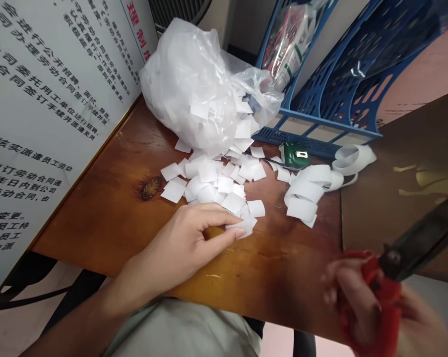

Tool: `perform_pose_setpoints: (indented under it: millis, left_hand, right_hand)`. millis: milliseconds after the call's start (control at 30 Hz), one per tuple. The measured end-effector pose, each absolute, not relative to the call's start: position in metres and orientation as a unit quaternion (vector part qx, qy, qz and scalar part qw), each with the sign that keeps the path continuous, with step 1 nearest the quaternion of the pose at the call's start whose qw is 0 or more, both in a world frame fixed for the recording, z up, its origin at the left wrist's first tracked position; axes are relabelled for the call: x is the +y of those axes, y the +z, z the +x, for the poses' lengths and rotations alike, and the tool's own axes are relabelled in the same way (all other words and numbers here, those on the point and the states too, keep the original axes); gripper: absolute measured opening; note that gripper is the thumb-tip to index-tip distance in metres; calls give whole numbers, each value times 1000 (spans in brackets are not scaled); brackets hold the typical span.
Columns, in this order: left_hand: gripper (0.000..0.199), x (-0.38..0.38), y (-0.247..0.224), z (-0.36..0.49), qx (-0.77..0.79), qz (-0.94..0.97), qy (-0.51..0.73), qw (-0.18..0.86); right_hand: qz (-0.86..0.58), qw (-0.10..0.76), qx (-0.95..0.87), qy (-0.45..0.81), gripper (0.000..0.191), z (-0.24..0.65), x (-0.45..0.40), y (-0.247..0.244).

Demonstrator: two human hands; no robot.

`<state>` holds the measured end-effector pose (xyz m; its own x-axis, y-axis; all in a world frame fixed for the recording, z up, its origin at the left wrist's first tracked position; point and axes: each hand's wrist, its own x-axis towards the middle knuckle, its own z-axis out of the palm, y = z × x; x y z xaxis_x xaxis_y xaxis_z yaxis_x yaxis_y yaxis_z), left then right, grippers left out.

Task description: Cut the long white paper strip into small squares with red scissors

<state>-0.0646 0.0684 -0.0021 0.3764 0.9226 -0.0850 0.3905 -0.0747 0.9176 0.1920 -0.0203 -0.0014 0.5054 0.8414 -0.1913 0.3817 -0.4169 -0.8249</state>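
Observation:
My left hand (194,240) is closed in a pinch on a small piece of white paper (246,227), at the near edge of a heap of cut paper pieces (212,173). Red-handled scissors (382,297) with dark blades are in my right hand (361,302), raised at the lower right and slightly blurred. My fingers are through and around the handles, and the blades point to the upper right. Curled white paper strips (307,191) lie on the wooden table (134,233) to the right of the heap.
A white plastic bag (186,84) holding paper pieces stands behind the heap. A green tape measure (295,155) lies before a blue file rack (320,119). A white board with printed Chinese text (52,109) borders the left side; a brown cardboard surface (387,218) is at right.

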Motion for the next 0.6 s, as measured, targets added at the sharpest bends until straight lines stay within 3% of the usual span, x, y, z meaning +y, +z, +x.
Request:
perform_pose_setpoints:
  millis: [133,300,600]
  left_hand:
    - [23,72,-1,-61,520,652,284,473]
    - [12,74,4,-61,483,692,272,463]
    - [14,83,0,-57,464,754,291,362]
  right_hand:
    - [-760,444,-435,191,36,195,36,0]
    - [-711,396,-469,344,40,224,71,-27]
    - [-621,430,-460,467,34,223,67,-40]
